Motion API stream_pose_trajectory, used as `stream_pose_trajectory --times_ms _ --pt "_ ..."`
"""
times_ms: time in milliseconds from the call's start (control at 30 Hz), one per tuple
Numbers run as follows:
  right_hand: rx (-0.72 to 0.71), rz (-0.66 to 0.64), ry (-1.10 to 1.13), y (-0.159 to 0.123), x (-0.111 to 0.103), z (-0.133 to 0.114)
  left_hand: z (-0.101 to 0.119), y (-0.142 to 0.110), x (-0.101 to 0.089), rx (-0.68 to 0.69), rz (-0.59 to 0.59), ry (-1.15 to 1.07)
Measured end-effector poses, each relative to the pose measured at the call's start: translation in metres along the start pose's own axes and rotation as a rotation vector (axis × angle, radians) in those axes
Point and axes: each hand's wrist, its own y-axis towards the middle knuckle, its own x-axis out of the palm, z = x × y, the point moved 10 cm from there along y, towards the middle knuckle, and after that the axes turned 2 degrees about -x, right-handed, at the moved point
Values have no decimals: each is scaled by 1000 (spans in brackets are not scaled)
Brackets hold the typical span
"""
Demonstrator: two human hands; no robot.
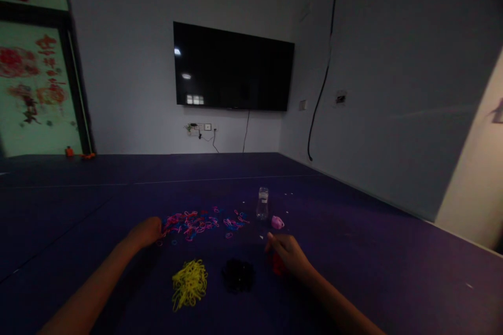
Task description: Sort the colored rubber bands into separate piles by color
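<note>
Small elastic bands in pink, blue and red lie in a loose mixed pile [192, 224] across the middle. At its left edge is my left hand [149, 230], fingers curled down among the bands; what they hold is hidden. My right hand [288, 251] is closed, thumb and finger pinched together, over a cluster of red bands [277, 264] that it partly covers. Nothing can be made out in that pinch. Nearer to me sit a heap of yellow bands [189, 283] and a heap of black bands [238, 274].
Beyond my right hand, a clear plastic bottle [262, 204] stands upright, with a pink cap-like piece [277, 222] beside it. White scraps dot the purple surface [353, 251]. A wall borders it on the right; a television [233, 68] hangs at the back.
</note>
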Motion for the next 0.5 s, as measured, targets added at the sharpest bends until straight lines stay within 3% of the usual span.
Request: stream_pose_trajectory --times_ms 267,500 --pt "-49 30 -108 -2 -3 -9 5 0 5 11 18 -4" --pt "-72 58 -157 -1 -7 -9 -4 4 -15 46 124 -72"
